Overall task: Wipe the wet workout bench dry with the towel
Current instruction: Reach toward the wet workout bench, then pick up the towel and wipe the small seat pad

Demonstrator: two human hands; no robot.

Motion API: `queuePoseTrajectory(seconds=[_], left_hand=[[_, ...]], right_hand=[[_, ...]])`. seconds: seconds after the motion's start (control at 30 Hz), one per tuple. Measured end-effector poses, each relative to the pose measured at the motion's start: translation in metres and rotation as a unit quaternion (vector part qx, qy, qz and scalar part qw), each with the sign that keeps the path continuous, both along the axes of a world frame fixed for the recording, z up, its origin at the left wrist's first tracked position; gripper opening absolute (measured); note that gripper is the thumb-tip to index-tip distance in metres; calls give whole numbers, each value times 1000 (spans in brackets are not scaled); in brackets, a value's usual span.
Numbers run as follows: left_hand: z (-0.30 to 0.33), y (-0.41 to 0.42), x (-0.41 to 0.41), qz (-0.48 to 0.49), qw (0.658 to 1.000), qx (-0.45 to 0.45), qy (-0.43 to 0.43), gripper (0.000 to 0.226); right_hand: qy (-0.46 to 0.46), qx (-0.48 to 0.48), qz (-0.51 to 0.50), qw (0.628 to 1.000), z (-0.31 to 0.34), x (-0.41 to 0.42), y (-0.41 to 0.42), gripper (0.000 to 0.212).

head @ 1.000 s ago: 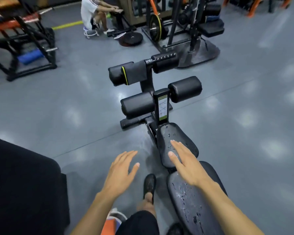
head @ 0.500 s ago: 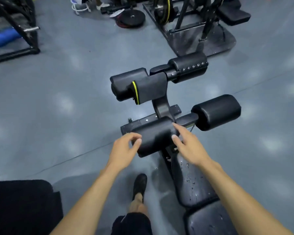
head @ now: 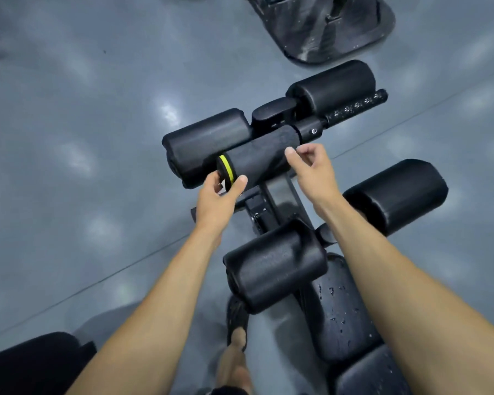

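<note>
Head view looks down over both bare forearms at a black workout bench (head: 342,315) on a grey floor (head: 69,138). Furthest left, the left hand (head: 220,199) pinches the near-left end of the towel (head: 257,158), thumb and fingers closed on the edge just by its yellow stripe (head: 226,171). The towel is dark and lies rolled or draped over the upper bar of the bench, between the two upper foam rollers (head: 208,143); its long axis runs from lower left to upper right, the striped end pointing toward the left hand. Further right, the right hand (head: 311,169) has thumb and forefinger nipped on the towel's near edge close to its far-right end, the other fingers curled. Below the hands, a lower foam roller (head: 274,266) sits between the forearms, and the bench pad beside the right forearm carries water droplets (head: 331,290). A foot in a dark shoe (head: 236,317) stands on the floor just left of the pad.
</note>
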State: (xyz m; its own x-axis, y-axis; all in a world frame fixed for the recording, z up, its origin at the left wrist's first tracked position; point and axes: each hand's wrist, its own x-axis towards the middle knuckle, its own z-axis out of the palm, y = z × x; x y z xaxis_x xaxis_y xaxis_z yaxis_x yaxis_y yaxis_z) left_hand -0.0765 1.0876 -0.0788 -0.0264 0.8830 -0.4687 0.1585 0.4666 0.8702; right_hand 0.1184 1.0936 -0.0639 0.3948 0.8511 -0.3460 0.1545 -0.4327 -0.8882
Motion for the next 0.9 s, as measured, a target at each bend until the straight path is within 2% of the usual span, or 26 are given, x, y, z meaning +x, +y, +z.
queuePoseTrajectory(seconds=[0.17,0.27,0.33,0.4,0.53,0.67,0.8,0.9], left_hand=[[1,7,4,1,998,-36,-61,18],[2,3,1,5,995,-44,-88,10],[7,-4,-3,-15,992,-43,-120,13],[15,-13,-9,-53,987,-41,-145,21],[34,-42,-15,-115,980,-35,-160,27],[61,-88,9,-151,970,-47,-183,35],[71,-156,45,-180,975,-21,-130,23],[65,-213,66,-234,969,26,-79,20]], right_hand=[[21,5,-33,999,-10,-4,16,37],[96,-59,-8,994,1,-3,14,36],[163,-90,47,981,7,3,5,24],[188,-80,69,976,14,10,-11,14],[223,-38,72,971,34,27,-63,20],[223,13,51,973,50,50,-140,7],[224,27,-15,974,54,75,-231,40],[196,54,-61,977,40,97,-299,45]])
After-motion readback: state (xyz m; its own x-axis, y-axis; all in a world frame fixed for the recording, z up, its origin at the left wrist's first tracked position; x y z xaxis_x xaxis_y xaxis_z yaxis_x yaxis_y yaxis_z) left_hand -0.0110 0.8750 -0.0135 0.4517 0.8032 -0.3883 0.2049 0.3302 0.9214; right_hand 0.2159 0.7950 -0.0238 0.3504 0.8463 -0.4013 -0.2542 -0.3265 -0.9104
